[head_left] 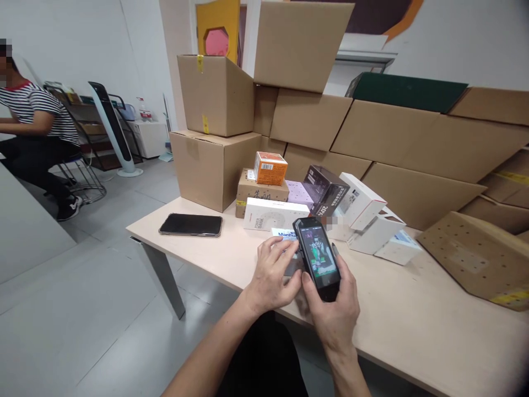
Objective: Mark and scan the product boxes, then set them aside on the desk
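A black smartphone [319, 256], its screen lit and showing the time, is tilted up above the table's front edge. My right hand [341, 300] is closed around its lower right side, with the thumb by the lower left corner. At the phone's left edge is my left hand [273, 273]; its fingers are stretched out with the tips at the case, and the thumb is apart from them. Behind the left fingers lies a white and blue box [284, 234] with printed lettering, partly hidden. A white power bank box [275, 214] stands just beyond it.
Another phone [190, 225], screen dark, lies at the table's [397, 309] left end. Small boxes, including an orange box [270, 168] and a dark box [326, 187], stand behind. Large cartons [206, 165] are stacked at the back. A person [39, 121] sits far left.
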Motion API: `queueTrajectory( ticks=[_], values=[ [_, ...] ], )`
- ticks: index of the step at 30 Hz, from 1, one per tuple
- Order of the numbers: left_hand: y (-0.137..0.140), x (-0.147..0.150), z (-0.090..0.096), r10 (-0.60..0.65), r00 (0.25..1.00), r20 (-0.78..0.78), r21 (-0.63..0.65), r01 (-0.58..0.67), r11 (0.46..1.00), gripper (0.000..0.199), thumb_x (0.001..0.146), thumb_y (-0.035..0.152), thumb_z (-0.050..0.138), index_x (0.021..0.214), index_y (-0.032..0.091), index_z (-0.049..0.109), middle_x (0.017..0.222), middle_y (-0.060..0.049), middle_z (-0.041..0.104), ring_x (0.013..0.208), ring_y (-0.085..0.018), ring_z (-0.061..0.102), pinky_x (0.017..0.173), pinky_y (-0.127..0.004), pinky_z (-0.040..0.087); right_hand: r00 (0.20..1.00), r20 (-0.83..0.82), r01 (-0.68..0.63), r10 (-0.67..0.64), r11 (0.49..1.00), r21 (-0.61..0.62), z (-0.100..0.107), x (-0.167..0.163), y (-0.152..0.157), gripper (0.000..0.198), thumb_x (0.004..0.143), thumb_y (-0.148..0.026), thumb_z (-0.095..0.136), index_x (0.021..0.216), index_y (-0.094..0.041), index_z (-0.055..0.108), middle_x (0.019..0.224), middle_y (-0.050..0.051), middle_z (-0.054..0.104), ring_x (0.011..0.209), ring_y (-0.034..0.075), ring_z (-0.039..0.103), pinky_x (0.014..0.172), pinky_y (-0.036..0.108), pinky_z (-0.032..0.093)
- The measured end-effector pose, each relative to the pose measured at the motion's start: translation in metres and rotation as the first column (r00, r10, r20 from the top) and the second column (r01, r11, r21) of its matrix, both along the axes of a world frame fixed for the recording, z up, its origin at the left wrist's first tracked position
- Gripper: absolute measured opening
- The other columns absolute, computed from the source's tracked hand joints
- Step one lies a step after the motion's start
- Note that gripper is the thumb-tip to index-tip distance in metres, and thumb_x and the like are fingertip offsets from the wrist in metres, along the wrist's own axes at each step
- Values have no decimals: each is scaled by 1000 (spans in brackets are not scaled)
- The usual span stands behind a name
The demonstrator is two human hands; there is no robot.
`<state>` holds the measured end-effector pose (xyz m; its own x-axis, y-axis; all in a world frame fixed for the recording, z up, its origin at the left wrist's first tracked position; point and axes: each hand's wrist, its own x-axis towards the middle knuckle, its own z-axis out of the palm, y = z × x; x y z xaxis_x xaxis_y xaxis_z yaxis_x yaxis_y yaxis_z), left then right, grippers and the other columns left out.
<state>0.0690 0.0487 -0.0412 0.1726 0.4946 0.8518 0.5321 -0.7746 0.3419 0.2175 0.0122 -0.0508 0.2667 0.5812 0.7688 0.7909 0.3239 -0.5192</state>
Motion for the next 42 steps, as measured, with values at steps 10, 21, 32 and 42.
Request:
queueTrajectory(
  ticks=[10, 21, 32, 42],
  values=[
    [0, -1, 0, -35, 999, 32, -33, 36, 999, 70, 81, 26, 65, 146, 19, 40, 130, -15, 55, 126, -31, 46, 107, -51, 40, 976, -204, -111, 83, 985, -131, 11, -1, -5, 75, 78, -50, 70, 142, -18, 49, 138, 17, 57, 128, 33, 54, 106, 55, 43],
    [1, 1, -1, -17, 999, 29, -53, 19, 998, 68, 80, 24, 65, 144, 19, 41, 130, -14, 54, 126, -32, 45, 108, -51, 39, 992, -116, -56, 46, 995, -82, 2, -3, 0, 73, 80, -49, 70, 142, -17, 48, 137, 17, 57, 127, 34, 54, 104, 55, 43],
    [-1, 0, -1, -1, 1000, 18, -55, 2, 998, 68, 80, 20, 62, 144, 20, 41, 131, -15, 55, 125, -32, 47, 106, -51, 40, 1000, -18, -16, 16, 1000, 4, -2, -6, 4, 72, 80, -46, 71, 141, -15, 48, 133, 19, 59, 123, 34, 56, 101, 54, 46],
    [2, -1, 0, 5, 999, 38, -26, -4, 1000, 68, 79, 20, 64, 143, 22, 43, 128, -14, 55, 124, -31, 49, 104, -51, 41, 1000, 7, -31, 31, 999, 12, 0, -3, 4, 71, 81, -45, 72, 141, -17, 49, 133, 18, 59, 122, 32, 56, 102, 53, 46]
  ],
)
